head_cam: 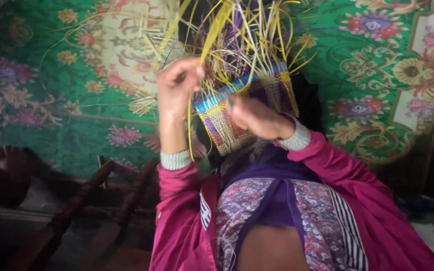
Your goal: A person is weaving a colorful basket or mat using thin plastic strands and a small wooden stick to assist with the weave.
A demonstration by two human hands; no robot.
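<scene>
The left hand point(177, 88) is pinching a yellow strip point(212, 32) between closed fingers, just left of the half-woven basket point(242, 113). The right hand point(257, 118) is wrapping around the basket's near side, over the lap, above the green floral rug point(71, 115).
</scene>
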